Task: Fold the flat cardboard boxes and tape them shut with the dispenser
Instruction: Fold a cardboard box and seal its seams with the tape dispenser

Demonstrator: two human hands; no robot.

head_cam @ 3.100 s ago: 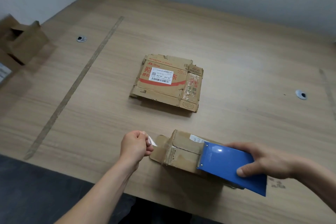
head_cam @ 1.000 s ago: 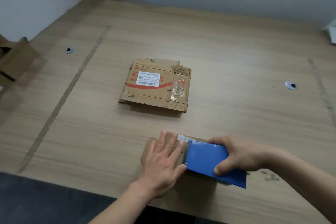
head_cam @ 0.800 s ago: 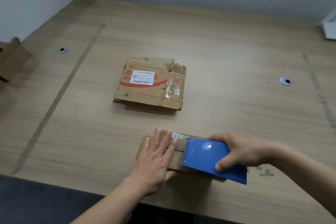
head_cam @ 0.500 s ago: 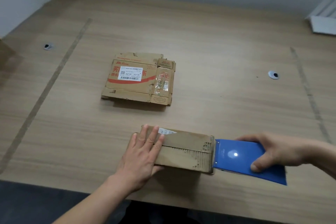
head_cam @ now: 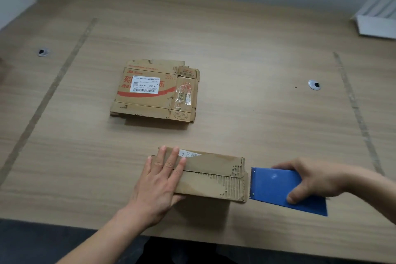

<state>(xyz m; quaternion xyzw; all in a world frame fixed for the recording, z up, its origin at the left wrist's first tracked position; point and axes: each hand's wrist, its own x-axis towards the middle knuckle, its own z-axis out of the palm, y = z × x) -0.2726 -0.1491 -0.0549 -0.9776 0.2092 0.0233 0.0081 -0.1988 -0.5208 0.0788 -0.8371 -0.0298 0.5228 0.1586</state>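
Note:
A small folded cardboard box stands near the table's front edge, its top flaps closed along a middle seam. My left hand presses flat on the box's left end with straight fingers. My right hand grips the blue tape dispenser, whose toothed edge sits just beyond the box's right end. A stack of flat cardboard boxes with a white label lies in the middle of the table.
The wooden table has two round cable holes, one far left and one at the right. A white object rests at the back right corner. Walls close the back and left sides.
My right hand drew the dispenser rightward across the box top and off its right end. My left hand went from pinching tape to pressing flat on the box's left end.

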